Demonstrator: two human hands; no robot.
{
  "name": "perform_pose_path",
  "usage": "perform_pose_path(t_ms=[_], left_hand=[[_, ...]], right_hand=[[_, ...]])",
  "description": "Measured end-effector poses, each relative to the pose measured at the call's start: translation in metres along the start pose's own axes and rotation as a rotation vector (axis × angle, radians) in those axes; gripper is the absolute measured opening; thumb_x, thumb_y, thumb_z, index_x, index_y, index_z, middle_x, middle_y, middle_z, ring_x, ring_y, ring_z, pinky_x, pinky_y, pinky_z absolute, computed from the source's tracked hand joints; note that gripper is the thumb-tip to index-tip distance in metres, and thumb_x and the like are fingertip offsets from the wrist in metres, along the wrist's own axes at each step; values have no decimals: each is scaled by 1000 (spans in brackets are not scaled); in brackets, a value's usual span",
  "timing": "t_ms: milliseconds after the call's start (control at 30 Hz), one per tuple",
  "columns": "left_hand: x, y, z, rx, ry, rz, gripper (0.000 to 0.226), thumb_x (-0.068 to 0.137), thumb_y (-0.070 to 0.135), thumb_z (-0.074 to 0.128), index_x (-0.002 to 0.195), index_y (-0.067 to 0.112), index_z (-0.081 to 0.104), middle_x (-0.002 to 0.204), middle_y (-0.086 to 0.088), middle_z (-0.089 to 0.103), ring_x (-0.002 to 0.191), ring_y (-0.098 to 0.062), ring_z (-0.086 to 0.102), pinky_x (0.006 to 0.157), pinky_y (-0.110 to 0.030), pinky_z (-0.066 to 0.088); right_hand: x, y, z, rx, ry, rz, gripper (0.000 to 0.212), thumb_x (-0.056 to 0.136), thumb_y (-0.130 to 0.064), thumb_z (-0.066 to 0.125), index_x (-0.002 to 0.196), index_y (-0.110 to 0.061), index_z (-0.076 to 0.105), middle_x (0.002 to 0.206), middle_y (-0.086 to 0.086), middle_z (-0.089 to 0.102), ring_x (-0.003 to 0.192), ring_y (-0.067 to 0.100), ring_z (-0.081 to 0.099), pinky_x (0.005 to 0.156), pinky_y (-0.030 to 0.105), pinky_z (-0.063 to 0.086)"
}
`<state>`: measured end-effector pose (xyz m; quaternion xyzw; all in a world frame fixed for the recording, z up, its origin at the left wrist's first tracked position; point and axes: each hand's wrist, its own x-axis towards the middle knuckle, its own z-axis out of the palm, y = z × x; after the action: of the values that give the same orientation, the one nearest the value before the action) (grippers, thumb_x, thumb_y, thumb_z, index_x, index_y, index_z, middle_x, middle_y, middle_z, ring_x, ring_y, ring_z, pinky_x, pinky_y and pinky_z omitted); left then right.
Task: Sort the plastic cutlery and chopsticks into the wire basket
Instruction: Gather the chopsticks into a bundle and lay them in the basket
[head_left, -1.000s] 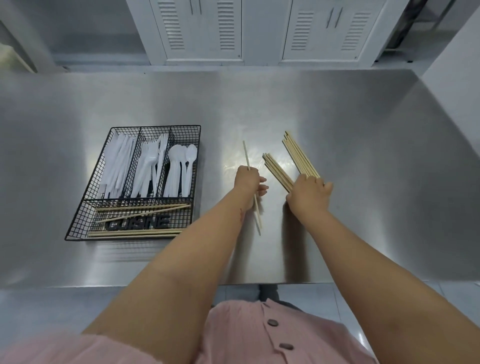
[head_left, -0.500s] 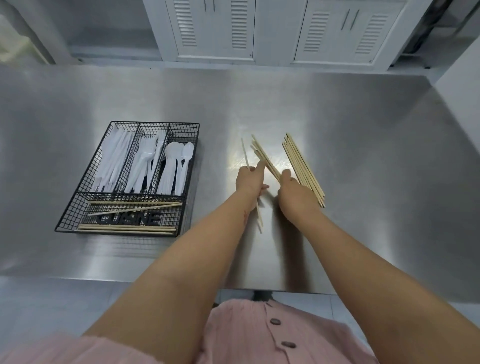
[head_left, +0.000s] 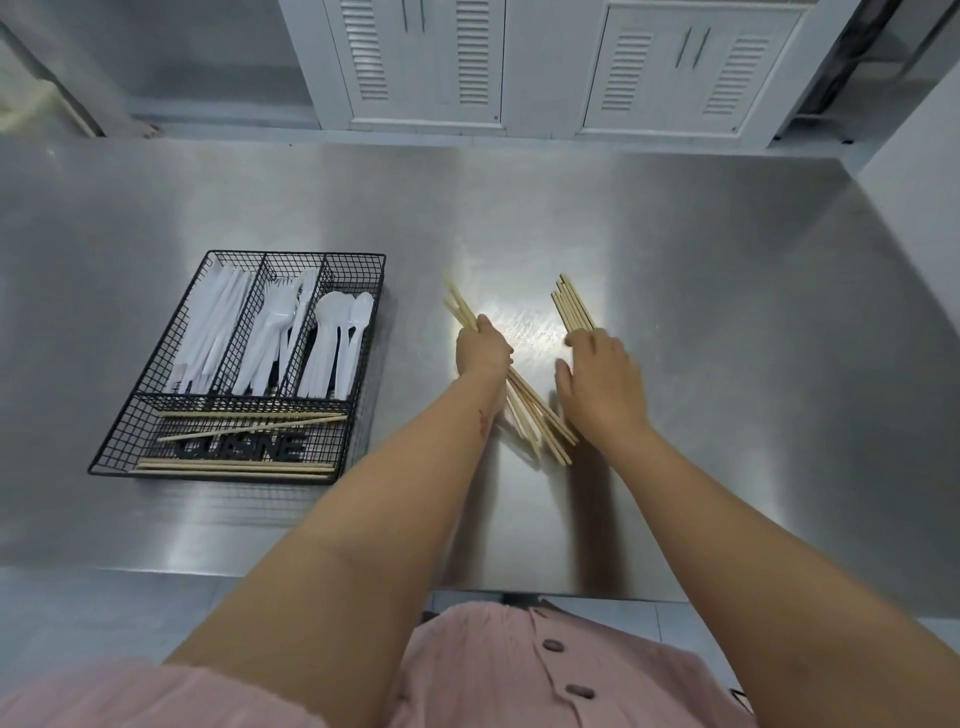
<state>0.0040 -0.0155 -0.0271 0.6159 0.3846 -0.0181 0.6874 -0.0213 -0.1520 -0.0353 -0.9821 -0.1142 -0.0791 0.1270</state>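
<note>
Left hand (head_left: 483, 349): fingers curled round a loose bundle of chopsticks (head_left: 540, 423), gripping it near the far third. The sticks run diagonally, with the far tips fanning out beyond the knuckles and away to the hand's left. The near ends splay on the steel table (head_left: 727, 322) beside the wrist, in the gap between the two forearms.

Right hand (head_left: 602, 374): palm down, fingers extended and slightly spread, not curled round anything. The fingertips (head_left: 574, 340) lie over the near ends of a second bundle of chopsticks (head_left: 574, 306), which lies flat on the table and points away from the hand. Whether the palm presses on the sticks cannot be told.

Well to the left of the left hand is the wire basket (head_left: 106, 467), black mesh, on the table. It has three far compartments:
- white plastic knives (head_left: 213, 322), farthest from the hand
- forks (head_left: 275, 327) in the middle
- spoons (head_left: 337, 338), nearest the hand

The long near compartment holds sorted chopsticks (head_left: 249, 422) lying crosswise — some against the front wall, some slightly askew behind a dark lettered plate (head_left: 239, 448).

Beyond both hands, past the far table edge, are white louvred cabinet doors (head_left: 426, 57). Below the arms is a pink buttoned garment (head_left: 493, 675).
</note>
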Motion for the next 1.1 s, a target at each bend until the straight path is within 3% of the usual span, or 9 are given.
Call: perform_pose_path(t_ms=[133, 200, 300, 400, 600, 700, 833, 967, 1100], left_hand=[[-2, 0, -7, -37, -33, -42, 44, 107, 33, 29, 133, 2, 44, 68, -4, 50, 56, -16, 50, 71, -29, 45], [-3, 1, -9, -53, -34, -46, 46, 107, 34, 30, 133, 0, 44, 65, -4, 49, 55, -15, 50, 61, -28, 41], [-3, 2, -9, -96, -44, -63, 47, 106, 36, 30, 133, 1, 44, 54, -3, 51, 55, -15, 53, 74, -32, 46], [-4, 2, -8, -227, -57, -114, 35, 104, 37, 35, 113, 5, 47, 63, -4, 44, 48, -17, 44, 57, -31, 53], [1, -3, -8, -187, -67, -101, 33, 102, 38, 43, 84, 11, 47, 65, 0, 34, 46, -11, 24, 40, -19, 24], [5, -4, -7, -151, -101, -89, 34, 98, 40, 54, 92, 7, 53, 67, 0, 38, 46, -11, 21, 38, -19, 20], [7, 4, -4, -70, -95, -53, 56, 82, 55, 70, 100, 5, 54, 70, -2, 40, 50, -13, 31, 42, -22, 29], [10, 18, -5, -95, -55, 7, 68, 79, 50, 75, 121, 0, 56, 74, -4, 65, 42, -12, 35, 42, -22, 33], [12, 31, -6, -182, 10, 58, 32, 97, 38, 56, 90, 7, 58, 63, -2, 62, 52, -16, 49, 49, -25, 38]], right_hand=[[0, 23, 5, -154, -146, 340, 60, 86, -49, 59, 128, -8, 45, 127, 13, 52, 117, 31, 48, 93, 42, 38], [2, 27, 7, -161, -164, 353, 56, 87, -45, 58, 126, -7, 45, 127, 14, 52, 117, 31, 47, 93, 41, 38], [13, 24, 6, -187, -183, 342, 42, 88, -28, 57, 123, -6, 47, 125, 14, 54, 116, 31, 48, 91, 39, 39], [20, 19, 1, -197, -274, 358, 38, 90, -25, 58, 121, -7, 48, 121, 13, 57, 111, 31, 54, 87, 37, 40], [16, 9, 4, -145, -383, 396, 36, 90, -8, 51, 125, -5, 46, 124, 13, 54, 113, 30, 56, 87, 37, 45], [12, 11, 7, -77, -371, 298, 30, 95, -11, 41, 125, -3, 40, 113, 13, 56, 98, 35, 62, 71, 37, 43], [6, 0, 0, 93, -416, 15, 14, 98, -20, 33, 109, -10, 33, 69, 4, 52, 54, 25, 47, 47, 33, 29], [7, -20, -6, 237, -318, -119, 17, 102, -31, 34, 98, -15, 30, 61, 1, 49, 51, 26, 47, 45, 32, 28], [12, -31, -10, 452, -274, 6, 38, 102, -49, 31, 94, -15, 46, 65, 3, 57, 60, 25, 54, 56, 37, 38]])
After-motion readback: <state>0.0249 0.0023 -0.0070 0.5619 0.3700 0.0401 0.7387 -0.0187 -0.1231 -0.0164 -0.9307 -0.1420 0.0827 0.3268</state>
